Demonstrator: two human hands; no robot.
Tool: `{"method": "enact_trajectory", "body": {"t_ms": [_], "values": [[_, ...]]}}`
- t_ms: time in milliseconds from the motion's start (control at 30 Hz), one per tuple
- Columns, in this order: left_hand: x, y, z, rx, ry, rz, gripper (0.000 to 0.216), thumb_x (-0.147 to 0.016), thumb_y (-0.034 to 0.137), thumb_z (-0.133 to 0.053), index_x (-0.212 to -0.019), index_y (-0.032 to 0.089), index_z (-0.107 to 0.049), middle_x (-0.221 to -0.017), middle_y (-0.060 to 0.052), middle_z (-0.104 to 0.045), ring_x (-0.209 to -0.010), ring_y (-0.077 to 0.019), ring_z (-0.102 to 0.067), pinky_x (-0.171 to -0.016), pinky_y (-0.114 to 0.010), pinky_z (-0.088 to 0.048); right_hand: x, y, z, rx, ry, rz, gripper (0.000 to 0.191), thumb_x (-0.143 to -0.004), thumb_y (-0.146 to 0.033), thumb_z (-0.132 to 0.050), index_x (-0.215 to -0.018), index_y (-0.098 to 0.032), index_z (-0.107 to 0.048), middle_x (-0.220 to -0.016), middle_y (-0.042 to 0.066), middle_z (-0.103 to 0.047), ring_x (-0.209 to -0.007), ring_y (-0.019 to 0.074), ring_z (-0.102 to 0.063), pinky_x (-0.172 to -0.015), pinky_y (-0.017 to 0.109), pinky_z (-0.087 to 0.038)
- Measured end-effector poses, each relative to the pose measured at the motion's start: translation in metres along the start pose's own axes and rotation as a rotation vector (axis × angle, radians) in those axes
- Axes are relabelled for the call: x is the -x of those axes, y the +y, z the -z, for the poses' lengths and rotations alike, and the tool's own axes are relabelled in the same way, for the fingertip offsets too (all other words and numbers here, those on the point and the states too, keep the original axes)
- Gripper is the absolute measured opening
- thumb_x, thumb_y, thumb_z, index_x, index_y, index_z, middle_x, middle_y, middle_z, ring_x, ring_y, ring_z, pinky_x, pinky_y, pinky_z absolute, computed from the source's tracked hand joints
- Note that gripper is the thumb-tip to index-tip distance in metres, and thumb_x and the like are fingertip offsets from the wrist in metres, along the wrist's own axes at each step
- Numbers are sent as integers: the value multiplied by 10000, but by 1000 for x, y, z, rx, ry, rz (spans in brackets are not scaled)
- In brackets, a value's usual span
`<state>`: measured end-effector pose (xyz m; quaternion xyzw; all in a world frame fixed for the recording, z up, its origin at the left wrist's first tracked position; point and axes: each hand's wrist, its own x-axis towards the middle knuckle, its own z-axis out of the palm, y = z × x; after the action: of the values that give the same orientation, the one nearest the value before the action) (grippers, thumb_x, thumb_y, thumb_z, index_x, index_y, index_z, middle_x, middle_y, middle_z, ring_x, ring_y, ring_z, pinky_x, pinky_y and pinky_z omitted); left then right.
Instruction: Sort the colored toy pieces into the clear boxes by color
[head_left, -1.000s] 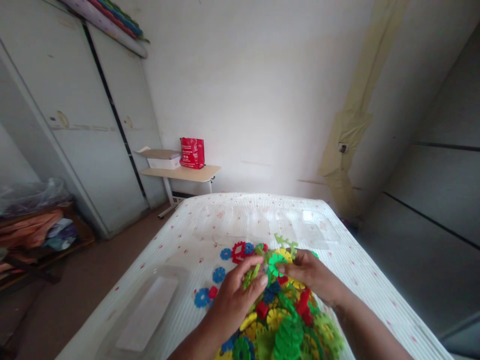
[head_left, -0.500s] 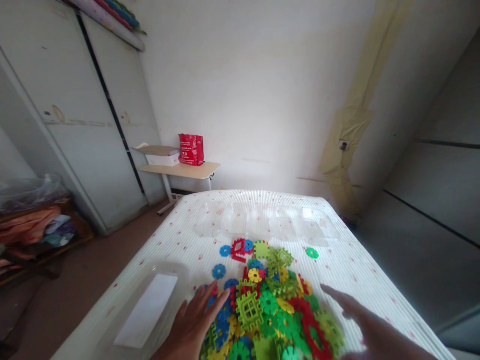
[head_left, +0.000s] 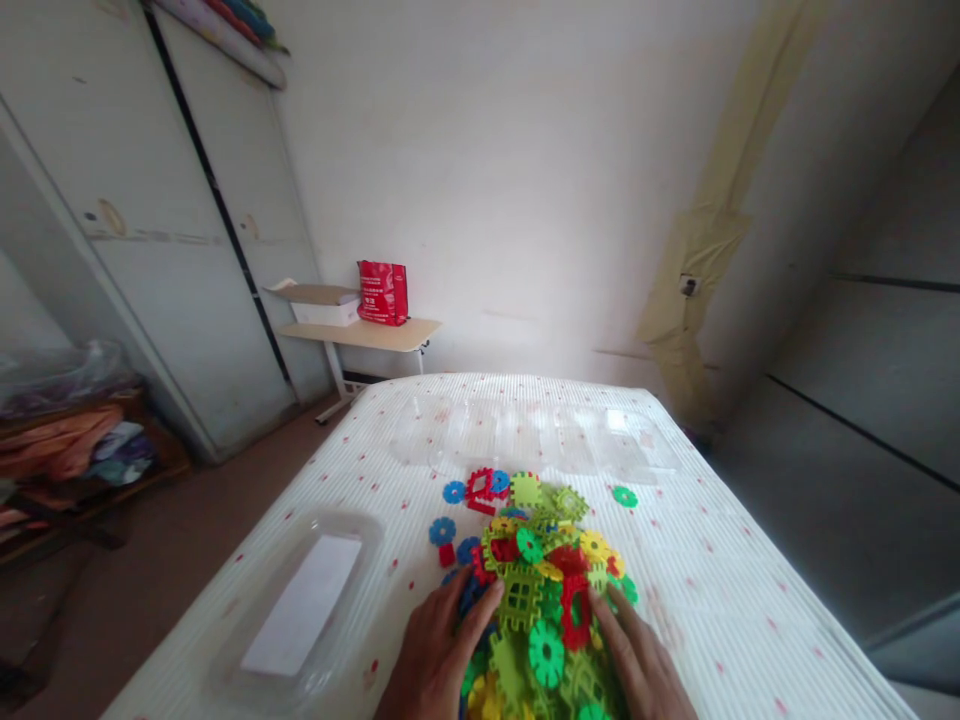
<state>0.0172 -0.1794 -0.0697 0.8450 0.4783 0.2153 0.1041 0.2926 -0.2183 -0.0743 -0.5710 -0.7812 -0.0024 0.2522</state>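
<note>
A heap of plastic interlocking pieces (head_left: pixel 545 652) lies at the near edge of the cloth, with notched green, yellow, red and blue discs and square frames mixed together. My left hand (head_left: pixel 442 640) lies against the left flank of this heap, fingers stretched out and thumb toward a lime window-shaped square (head_left: pixel 520 597). On the other flank my right hand (head_left: pixel 641 650) rests with its fingers extended, their tips beside a red frame piece (head_left: pixel 576 610). Neither hand grips a single piece. The lower part of the heap is cut off by the picture edge.
A clear sectioned plastic tray (head_left: pixel 517 440) lies across the far part of the table (head_left: pixel 360 470). To the left sits a clear shallow container (head_left: pixel 367 530) with a white paper (head_left: pixel 304 605). One green disc (head_left: pixel 625 496) lies apart at right. Behind stands a small desk (head_left: pixel 409 333) with a red bag (head_left: pixel 383 293).
Both hands have closed in on the heap, the right one moving left from beside it. The heap is narrower and its pieces have shifted; a small red piece now shows at its left.
</note>
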Motion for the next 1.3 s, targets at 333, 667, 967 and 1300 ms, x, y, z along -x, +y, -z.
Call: {"method": "enact_trajectory", "body": {"t_ms": [333,667,967,1300], "values": [[-11,12,-1,326,147,33,783,-643,196,-684,-1353,314,-375,-1358,-83,-444,-1228,-249,-461,-999,-360,-430,-34,-11,-23,-394,87,168,934,-676,-218,-685,-1453,-266,-168,-1495,105,-238,-1329,328,-299,-1038,454,-365],[-40,26,21,727,212,243,621,-631,144,-703,-1214,270,-528,-1272,-58,-533,-1173,-225,-504,-1018,-352,-385,-76,-51,8,-797,24,-242,639,-551,-72,-581,-1176,-207,-585,-1254,89,-572,-1162,284,-516,-976,410,-423],[-65,49,56,1180,261,358,594,-615,117,-691,-1187,216,-561,-1218,-67,-602,-1117,-234,-560,-943,-308,-443,-114,-77,51,-1041,-10,-337,473,-595,-128,-610,-1063,-199,-613,-1034,36,-668,-896,223,-623,-783,312,-506],[-79,39,82,1102,191,406,408,-711,235,-613,-1112,161,-588,-910,-39,-693,-806,-184,-650,-726,-281,-508,-146,-77,73,-904,-60,-244,190,-674,-246,-622,-851,-176,-626,-750,3,-644,-720,172,-586,-613,256,-466]]}}
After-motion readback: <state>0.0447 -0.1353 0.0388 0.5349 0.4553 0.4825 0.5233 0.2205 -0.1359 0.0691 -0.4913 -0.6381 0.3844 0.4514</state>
